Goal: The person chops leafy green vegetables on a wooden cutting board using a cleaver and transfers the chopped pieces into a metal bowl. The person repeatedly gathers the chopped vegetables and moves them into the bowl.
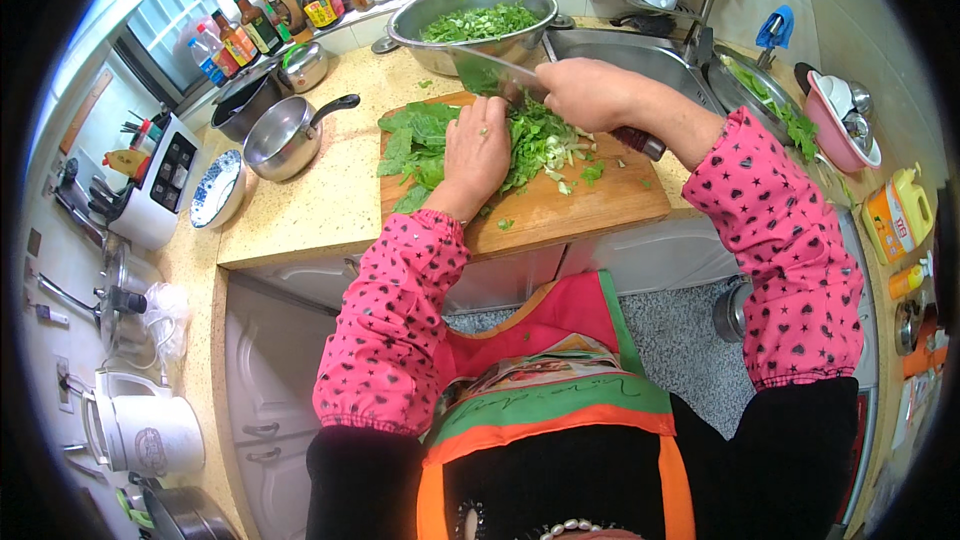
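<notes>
My right hand (pixel 592 96) grips a cleaver (pixel 491 75) with a dark wooden handle, its broad blade held over the greens. With bent fingers, my left hand (pixel 478 146) presses down on a bunch of leafy greens (pixel 420 135) just left of the blade. Chopped greens and pale stem pieces (pixel 555 150) lie heaped to the right of that hand. All of this rests on a wooden cutting board (pixel 585 202) at the counter's front edge. Behind the board, a large steel bowl (pixel 409 37) holds more chopped greens (pixel 484 22).
A steel sink (pixel 600 45) lies back right, beside a metal basin (pixel 720 82) with whole greens. Left of the board are a small steel saucepan (pixel 277 142) and a blue-white bowl (pixel 217 191). Sauce bottles (pixel 255 22) line the window. A pink basin (pixel 836 127) holds dishes.
</notes>
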Demonstrator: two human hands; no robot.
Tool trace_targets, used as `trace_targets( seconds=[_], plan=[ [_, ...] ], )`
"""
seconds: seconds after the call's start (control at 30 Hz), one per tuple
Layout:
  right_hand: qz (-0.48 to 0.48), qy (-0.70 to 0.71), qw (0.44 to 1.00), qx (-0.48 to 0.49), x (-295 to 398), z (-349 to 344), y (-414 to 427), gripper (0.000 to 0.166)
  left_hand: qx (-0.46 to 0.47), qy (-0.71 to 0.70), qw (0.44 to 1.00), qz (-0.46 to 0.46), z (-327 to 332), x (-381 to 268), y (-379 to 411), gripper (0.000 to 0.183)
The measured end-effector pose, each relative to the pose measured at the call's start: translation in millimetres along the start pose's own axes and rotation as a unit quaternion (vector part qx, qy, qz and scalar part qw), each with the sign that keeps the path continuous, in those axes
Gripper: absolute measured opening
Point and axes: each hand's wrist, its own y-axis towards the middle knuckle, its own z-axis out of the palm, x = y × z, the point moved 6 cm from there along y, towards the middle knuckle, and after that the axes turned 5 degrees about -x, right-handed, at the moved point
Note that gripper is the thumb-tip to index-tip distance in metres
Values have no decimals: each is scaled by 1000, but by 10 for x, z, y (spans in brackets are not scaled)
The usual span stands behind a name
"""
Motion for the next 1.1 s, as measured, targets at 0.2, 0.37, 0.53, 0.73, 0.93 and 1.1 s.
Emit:
trace_targets(
  seconds=[0.2,0.37,0.53,0.73,0.93,1.1],
  plan=[
    [60,-23,998,9,-89,499,131,21,25,1,1000,16,19,-10,8,16],
    [52,1,998,-31,-61,161,73,20,9,3,1000,8,3,63,-57,15],
    [22,-45,998,45,47,172,28,22,-15,-21,999,32,-13,-21,-54,15],
    [73,5,997,7,-38,373,-15,19,-15,-18,999,33,-3,-8,-18,15],
    [98,71,989,79,114,-73,-112,23,-29,-10,999,15,-17,29,-76,15],
    [79,30,996,36,6,475,21,25,-4,-26,999,28,26,-17,-53,16]
  ],
)
